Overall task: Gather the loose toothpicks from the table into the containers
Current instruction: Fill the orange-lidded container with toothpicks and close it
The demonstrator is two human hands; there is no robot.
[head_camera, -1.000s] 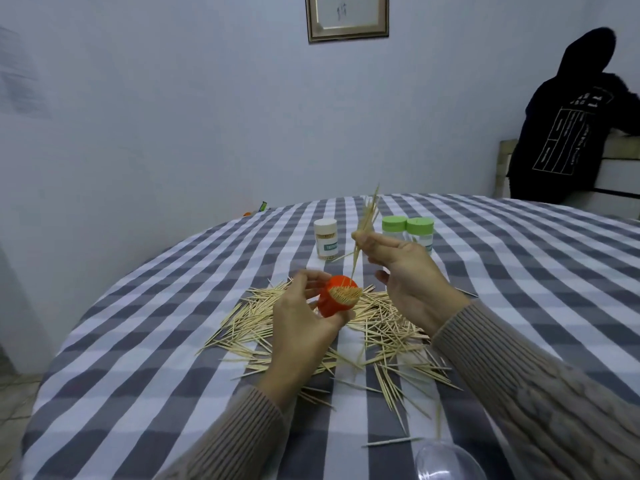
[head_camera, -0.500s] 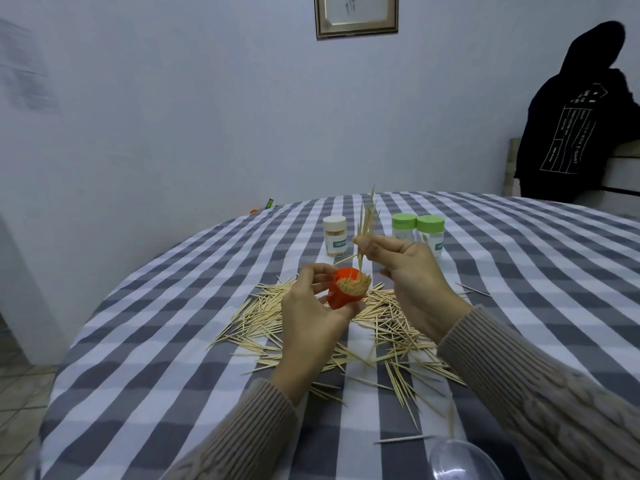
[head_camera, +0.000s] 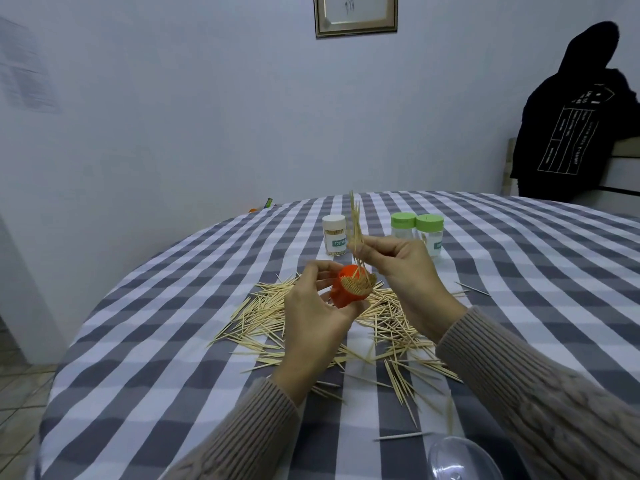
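Observation:
My left hand [head_camera: 313, 317] grips an orange container [head_camera: 343, 293] above the table, tilted, its mouth packed with toothpick ends. My right hand [head_camera: 403, 271] pinches a small bunch of toothpicks [head_camera: 356, 230] upright, their lower tips reaching into the container's mouth. A wide pile of loose toothpicks [head_camera: 263, 317] is spread on the checked tablecloth under and around both hands. Behind stand a white-lidded jar [head_camera: 334, 235] of toothpicks and two green-lidded jars [head_camera: 403, 226], [head_camera: 430, 230].
The round table [head_camera: 156, 341] has a grey and white checked cloth. A clear plastic lid or dome [head_camera: 460, 460] lies at the near edge, beside a single toothpick. A person in a black hoodie [head_camera: 571, 116] stands at the far right by a bench.
My right hand has brought the bunch of toothpicks lower, so its tips now enter the orange container. The left hand keeps holding the container at about the same place.

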